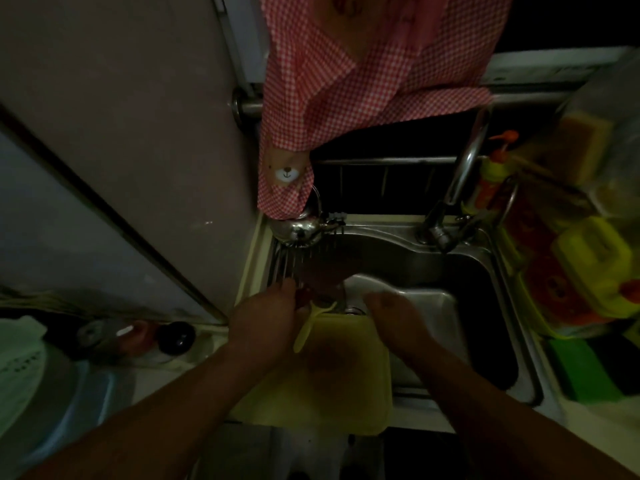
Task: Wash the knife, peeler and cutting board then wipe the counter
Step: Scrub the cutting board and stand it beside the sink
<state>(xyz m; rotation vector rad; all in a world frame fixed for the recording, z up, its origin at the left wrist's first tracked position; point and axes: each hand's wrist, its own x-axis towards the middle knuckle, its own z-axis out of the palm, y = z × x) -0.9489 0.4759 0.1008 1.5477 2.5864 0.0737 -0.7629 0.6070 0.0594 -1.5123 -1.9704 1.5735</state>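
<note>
Two hands: left hand (266,320) seemingly pinches peeler (305,331) over cutting board (329,393); right hand (394,318) unclear.

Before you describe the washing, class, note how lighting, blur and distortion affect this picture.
Head view: dim throughout, leaving the cutting board and peeler murky; the checked apron is brightest. Head view, right edge: the dish soap bottle is smeared by blur. Head view: the wide lens bows the sink rim.

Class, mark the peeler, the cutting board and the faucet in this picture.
peeler (305,330): head view, on its yellow handle.
cutting board (322,393): head view, on its bare middle.
faucet (465,168): head view, on its curved spout.
</note>
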